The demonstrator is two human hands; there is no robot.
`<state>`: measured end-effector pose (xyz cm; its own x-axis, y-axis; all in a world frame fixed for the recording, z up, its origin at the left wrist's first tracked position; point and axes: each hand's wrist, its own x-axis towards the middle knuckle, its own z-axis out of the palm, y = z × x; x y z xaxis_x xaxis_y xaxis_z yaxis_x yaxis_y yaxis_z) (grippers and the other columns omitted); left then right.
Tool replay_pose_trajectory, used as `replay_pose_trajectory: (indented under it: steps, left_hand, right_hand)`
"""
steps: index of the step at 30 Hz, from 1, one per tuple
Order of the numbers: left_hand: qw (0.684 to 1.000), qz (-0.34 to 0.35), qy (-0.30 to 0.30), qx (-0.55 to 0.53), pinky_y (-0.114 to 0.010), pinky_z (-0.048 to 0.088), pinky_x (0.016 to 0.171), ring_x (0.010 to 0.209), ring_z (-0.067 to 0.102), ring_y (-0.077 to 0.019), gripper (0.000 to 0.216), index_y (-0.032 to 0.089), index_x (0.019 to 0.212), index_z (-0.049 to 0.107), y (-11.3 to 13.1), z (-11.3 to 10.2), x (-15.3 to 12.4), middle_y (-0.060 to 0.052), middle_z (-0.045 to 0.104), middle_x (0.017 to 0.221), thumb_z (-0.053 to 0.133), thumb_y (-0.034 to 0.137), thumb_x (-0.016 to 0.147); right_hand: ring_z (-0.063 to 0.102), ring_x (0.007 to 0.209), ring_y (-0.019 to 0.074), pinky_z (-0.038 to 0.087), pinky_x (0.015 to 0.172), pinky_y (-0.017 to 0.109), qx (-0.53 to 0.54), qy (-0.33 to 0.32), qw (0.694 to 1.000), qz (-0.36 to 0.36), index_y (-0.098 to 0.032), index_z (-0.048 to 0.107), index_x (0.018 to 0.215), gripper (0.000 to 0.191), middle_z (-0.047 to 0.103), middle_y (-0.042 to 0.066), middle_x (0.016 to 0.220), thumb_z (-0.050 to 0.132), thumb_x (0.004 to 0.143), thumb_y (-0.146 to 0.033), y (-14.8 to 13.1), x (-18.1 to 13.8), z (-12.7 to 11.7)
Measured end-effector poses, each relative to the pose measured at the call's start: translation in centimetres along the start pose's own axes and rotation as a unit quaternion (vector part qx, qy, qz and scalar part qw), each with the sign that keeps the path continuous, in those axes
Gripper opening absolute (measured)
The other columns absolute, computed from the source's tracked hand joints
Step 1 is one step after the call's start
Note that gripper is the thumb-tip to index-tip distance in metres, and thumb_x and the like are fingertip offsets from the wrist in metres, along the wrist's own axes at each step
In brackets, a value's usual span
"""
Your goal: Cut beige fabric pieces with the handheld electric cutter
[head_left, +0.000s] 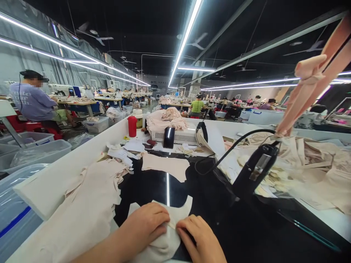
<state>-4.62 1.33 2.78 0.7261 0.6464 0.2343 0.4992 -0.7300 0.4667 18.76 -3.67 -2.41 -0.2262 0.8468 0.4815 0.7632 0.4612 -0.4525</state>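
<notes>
Pale off-white cloth, one cut piece [166, 244], soft and matt, rumpled, with shallow folds at the near end; far edge curved inward, rising to a pointed corner on the right; a narrow cream strip lies across its middle. Location: near edge of a glossy black work surface [225, 226], beneath and between both hands.

Left hand [149, 222]: palm down over the cloth, fingers curved and close together, tips resting on it; whether a fold is caught under them cannot be told.

Right hand [202, 237]: thumb and forefinger pinching the cloth at its right edge, beside the strip; remaining fingers bent.

Beyond: one pinkish-beige panel [164, 164], flat, with scalloped ends. To the left: a layered stack of beige panels [79, 208], edges uneven. To the right: a black device [256, 170], tilted, cable attached, pink fabric band [304, 87] knotted above it; a slender teal implement [315, 234]; a loose heap of beige cloth [312, 155].

Far side: white vented box [185, 136] bearing folded cloth [171, 118]; dark phone [169, 137], propped before it; red flask [132, 126]; lidded jar [138, 118].

Farther off: seated co-worker in lavender [35, 98], at left; another in green [196, 106].
</notes>
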Motion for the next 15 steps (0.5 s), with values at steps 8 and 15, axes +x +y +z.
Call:
replay_pose_trajectory:
  steps: [8, 15]
  left_hand:
    - [0.999, -0.019, -0.01, -0.027, -0.035, 0.052, 0.108, 0.119, 0.067, -0.0235, 0.03, 0.021, 0.117, 0.07, 0.1, -0.2, 0.1, -0.004, 0.072, 0.126, 0.075, 0.004, 0.093]
    - [0.999, -0.02, -0.001, -0.04, -0.036, 0.052, 0.109, 0.12, 0.067, -0.0236, 0.03, 0.022, 0.118, 0.07, -0.2, 0.0, -0.1, -0.004, 0.072, 0.127, 0.074, 0.005, 0.093]
  right_hand:
    - [0.069, 0.083, 0.0177, 0.055, 0.08, 0.029, 0.051, -0.048, 0.998, 0.008, -0.028, 0.063, 0.094, 0.021, 0.07, -0.002, 0.091, 0.05, 0.11, -0.026, 0.6, 0.2, -1.1]
    - [0.064, 0.074, 0.0184, 0.051, 0.07, 0.027, 0.1, -0.019, 0.994, 0.037, -0.027, 0.058, 0.084, 0.036, 0.064, -0.001, 0.08, 0.041, 0.112, -0.043, -0.1, -0.6, -1.1]
